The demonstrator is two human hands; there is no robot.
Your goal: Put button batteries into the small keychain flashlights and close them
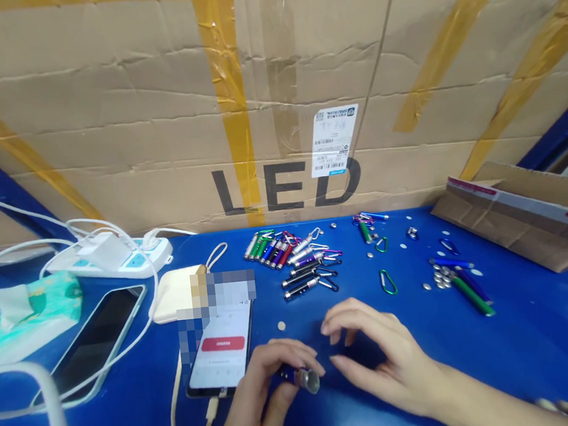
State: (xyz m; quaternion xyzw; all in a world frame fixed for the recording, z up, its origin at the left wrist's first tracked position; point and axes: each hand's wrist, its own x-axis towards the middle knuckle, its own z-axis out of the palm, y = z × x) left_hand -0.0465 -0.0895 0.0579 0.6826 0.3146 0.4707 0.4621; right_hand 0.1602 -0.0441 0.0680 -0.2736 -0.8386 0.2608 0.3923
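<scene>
My left hand (pixel 266 381) is closed around a small blue flashlight (pixel 307 379), its silver end pointing right and towards me. Fingers cover most of its body. To its right hovers my right hand (pixel 385 357), thumb and fingers apart, with nothing visible in it. A small round button cell (pixel 281 326) lies on the blue table beyond my left hand. Farther back, several keychain flashlights (pixel 270 250) in green, blue, red, silver, purple and black lie in a row, many with carabiner clips. A loose green carabiner (pixel 388 283) rests beyond my right hand.
On the right are a pile of button cells (pixel 441 277), green and blue tubes (pixel 472 293) and an opened cardboard box (pixel 516 224). To the left lie a lit phone (pixel 223 339), a power bank (pixel 174 294), a dark phone (pixel 98 345), cables and a power strip (pixel 160 257). A large carton (pixel 154 118) stands behind.
</scene>
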